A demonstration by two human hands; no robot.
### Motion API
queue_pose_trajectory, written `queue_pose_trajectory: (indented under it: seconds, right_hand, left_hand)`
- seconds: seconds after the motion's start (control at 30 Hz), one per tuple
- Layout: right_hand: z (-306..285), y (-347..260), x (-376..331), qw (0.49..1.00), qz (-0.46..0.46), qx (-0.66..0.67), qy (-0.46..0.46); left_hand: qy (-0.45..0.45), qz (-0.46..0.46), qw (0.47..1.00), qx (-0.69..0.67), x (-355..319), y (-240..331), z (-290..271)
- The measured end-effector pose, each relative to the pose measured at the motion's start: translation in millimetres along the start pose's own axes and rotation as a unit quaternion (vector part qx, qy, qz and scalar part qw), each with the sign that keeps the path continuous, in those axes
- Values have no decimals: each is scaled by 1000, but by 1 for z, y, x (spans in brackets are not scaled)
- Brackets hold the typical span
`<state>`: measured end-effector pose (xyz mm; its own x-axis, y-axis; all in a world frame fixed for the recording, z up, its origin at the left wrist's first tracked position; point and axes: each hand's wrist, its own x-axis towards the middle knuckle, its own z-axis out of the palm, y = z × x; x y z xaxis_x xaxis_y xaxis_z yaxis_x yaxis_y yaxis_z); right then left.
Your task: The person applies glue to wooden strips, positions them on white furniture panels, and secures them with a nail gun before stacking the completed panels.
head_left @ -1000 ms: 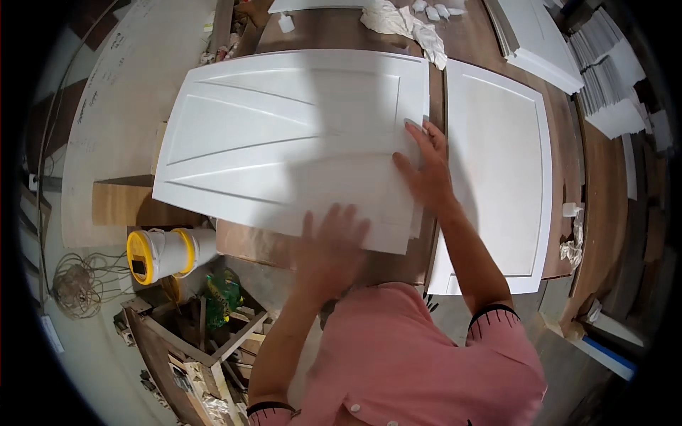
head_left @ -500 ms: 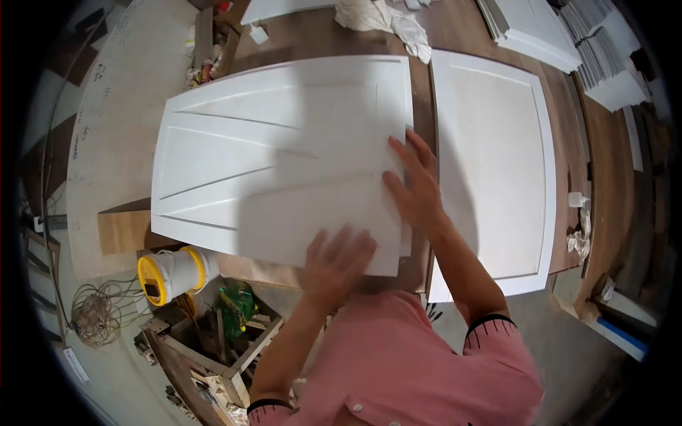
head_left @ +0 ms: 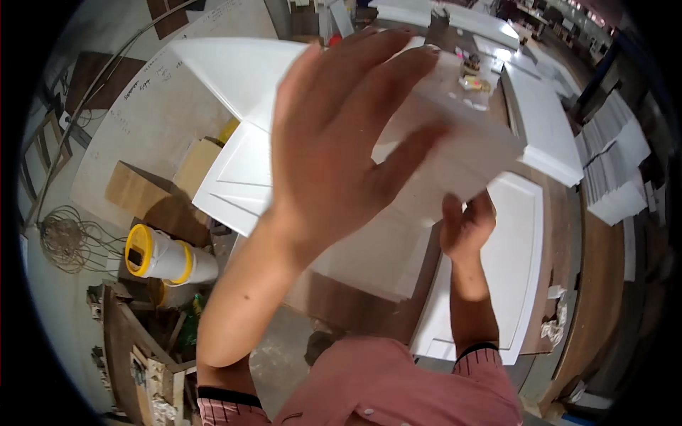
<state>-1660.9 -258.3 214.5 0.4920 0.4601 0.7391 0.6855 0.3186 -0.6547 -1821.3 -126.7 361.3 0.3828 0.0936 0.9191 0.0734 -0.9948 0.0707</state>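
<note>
My left hand (head_left: 341, 135) is raised close to the view, its fingers stretched and apart, hiding much of what lies behind. My right hand (head_left: 469, 224) has its thumb and fingers at the near edge of a pale, motion-blurred flat panel (head_left: 476, 160). A plain white panel surface (head_left: 241, 67) slants up behind my left hand; whether both are one raised panel is hidden. Underneath, a white panel with slanting grooves (head_left: 234, 174) lies on the brown table (head_left: 348, 298). To the right rests a white framed panel (head_left: 515, 248).
Stacks of white panels (head_left: 614, 160) stand at the far right. A white bucket with a yellow lid (head_left: 160, 252) is left of the table, near coiled cable (head_left: 71, 238) and a wooden crate (head_left: 142, 326). A crumpled cloth (head_left: 554, 326) lies near the right edge.
Both hands have left the panel face: the left rose toward the view, the right moved to a panel edge. A panel surface now tilts up off the table, and the view has shifted.
</note>
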Motion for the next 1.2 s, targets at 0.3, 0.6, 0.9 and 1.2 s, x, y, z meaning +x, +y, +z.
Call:
queue_pose_trajectory:
  seconds: [0.3,0.6,0.9,1.2]
  right_hand:
    - [6,59,54,977,145,113,104]
    - [10,118,26,969,186,37,157]
    - [5,94,36,976,168,99,95]
    - [-9,89,48,987,131,81,46]
  left_hand:
    - [-169,-273,946,45,-163,-3,-16]
    - [-264,-327,907,26,-310,33,3]
    - [-379,-341,860,1,-308,75,0]
    - [-311,-333,888,-58,-335,82,-10]
